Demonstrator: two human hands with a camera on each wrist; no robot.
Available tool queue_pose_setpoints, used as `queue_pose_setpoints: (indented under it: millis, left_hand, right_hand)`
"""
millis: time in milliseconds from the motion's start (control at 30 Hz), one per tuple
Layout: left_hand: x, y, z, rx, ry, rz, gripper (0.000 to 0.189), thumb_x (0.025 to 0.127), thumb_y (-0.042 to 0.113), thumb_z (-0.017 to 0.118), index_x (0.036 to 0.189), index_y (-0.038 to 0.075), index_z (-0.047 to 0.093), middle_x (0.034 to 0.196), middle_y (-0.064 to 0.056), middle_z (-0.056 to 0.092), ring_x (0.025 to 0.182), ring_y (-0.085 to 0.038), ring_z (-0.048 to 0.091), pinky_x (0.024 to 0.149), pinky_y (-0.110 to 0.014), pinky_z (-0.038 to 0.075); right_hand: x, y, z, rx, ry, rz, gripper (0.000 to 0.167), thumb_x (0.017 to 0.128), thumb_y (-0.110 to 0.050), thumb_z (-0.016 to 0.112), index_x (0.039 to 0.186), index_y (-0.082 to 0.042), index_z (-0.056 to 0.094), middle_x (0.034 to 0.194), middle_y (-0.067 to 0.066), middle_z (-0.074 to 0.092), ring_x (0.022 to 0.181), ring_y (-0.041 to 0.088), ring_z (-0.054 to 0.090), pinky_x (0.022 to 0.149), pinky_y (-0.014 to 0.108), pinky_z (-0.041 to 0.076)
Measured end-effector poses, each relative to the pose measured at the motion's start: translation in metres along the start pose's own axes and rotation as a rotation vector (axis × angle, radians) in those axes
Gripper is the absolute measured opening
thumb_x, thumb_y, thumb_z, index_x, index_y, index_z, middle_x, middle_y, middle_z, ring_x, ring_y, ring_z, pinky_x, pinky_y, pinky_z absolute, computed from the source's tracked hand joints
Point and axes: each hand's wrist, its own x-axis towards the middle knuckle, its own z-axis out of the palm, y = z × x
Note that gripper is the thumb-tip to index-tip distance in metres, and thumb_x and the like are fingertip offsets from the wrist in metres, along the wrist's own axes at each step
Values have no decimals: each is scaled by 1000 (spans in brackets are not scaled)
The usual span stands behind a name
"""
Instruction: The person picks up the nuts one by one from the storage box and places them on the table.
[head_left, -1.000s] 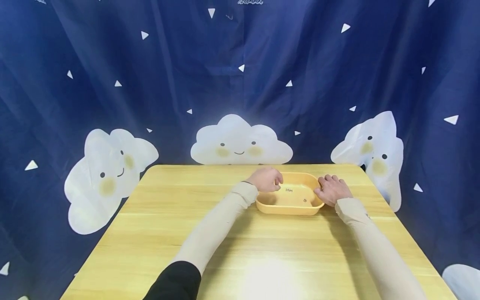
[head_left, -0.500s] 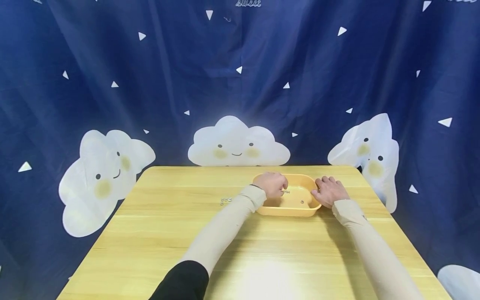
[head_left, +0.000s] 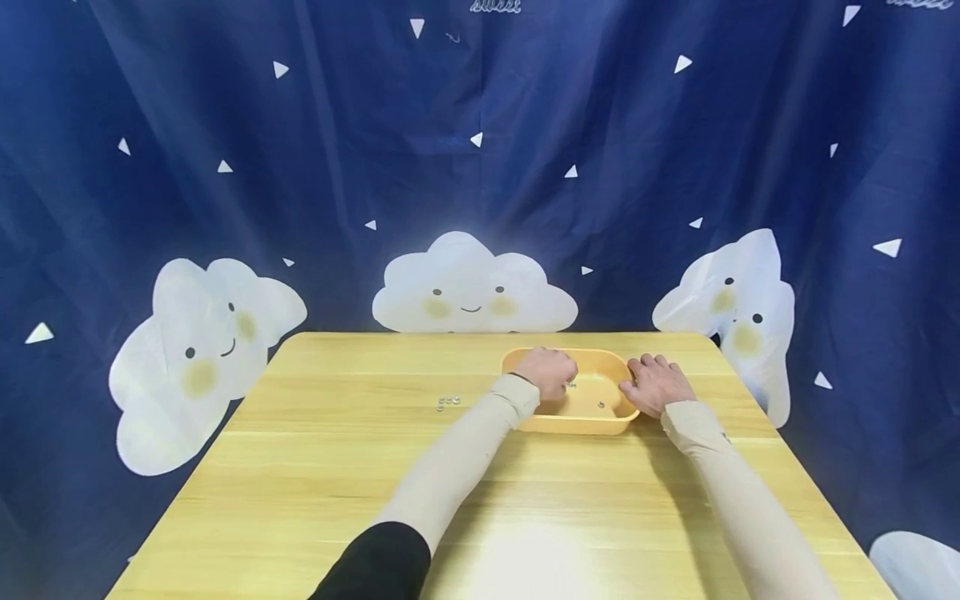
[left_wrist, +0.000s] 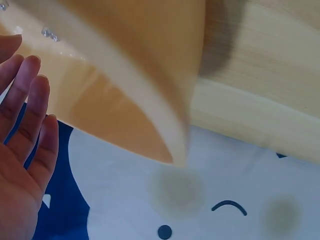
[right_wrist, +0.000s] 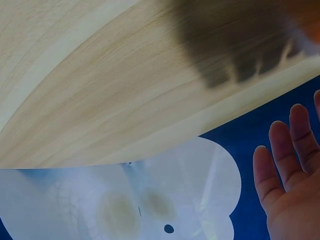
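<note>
A shallow yellow-orange plastic tray (head_left: 577,423) stands toward the far right of the table. Inside lie a few tiny shiny metal pieces (left_wrist: 50,34), too small to identify; one piece (head_left: 602,405) sits apart near the tray's right end. My left hand (head_left: 546,371) reaches down into the tray from the left, fingertips close to the pieces. Its fingers look relaxed in the left wrist view, and nothing shows between them. At the tray's right rim, my right hand (head_left: 656,386) holds the edge with the thumb over it, its other fingers loosely extended outside.
More tiny metal pieces (head_left: 448,402) lie grouped on the wooden table (head_left: 315,467), left of the tray and beside the left forearm. A dark blue curtain (head_left: 480,183) with white clouds hangs directly behind the table's far edge.
My left hand has moved slightly right and lower into the tray. The pieces on the table have come into view beside the left forearm. The right hand stays at the rim.
</note>
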Motion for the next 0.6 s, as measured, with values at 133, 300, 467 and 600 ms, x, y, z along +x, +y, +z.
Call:
queue_pose_setpoints:
  millis: [133,300,467,600]
  left_hand:
    - [7,7,4,88,-21,16,23,82,10,66,72,26,52,73,13,54,67,-6,48,62,-25,51]
    - [13,12,10,167,-38,16,14,87,14,65,79,24,61,81,11,63,71,-8,55,65,-28,56]
    - [14,18,16,234,-53,-2,14,92,16,64,94,26,73,101,10,73,89,-12,67,73,-29,59]
    - [12,24,14,278,-95,-11,21,96,18,65,110,28,76,116,9,74,107,-14,68,83,-30,59]
  right_hand:
    - [-1,0,0,-1,-7,10,48,97,-37,47,126,-2,62,127,24,62,117,47,55,93,65,45]
    - [-1,-1,-1,10,-3,11,48,96,-36,47,126,-1,62,128,24,61,117,48,54,94,65,44]
    - [-1,-1,-2,8,-4,10,49,95,-37,46,125,-1,62,128,24,61,117,47,54,93,65,45]
    - [-1,0,-1,2,0,13,48,95,-36,46,124,-2,62,128,23,61,117,47,55,93,64,45]
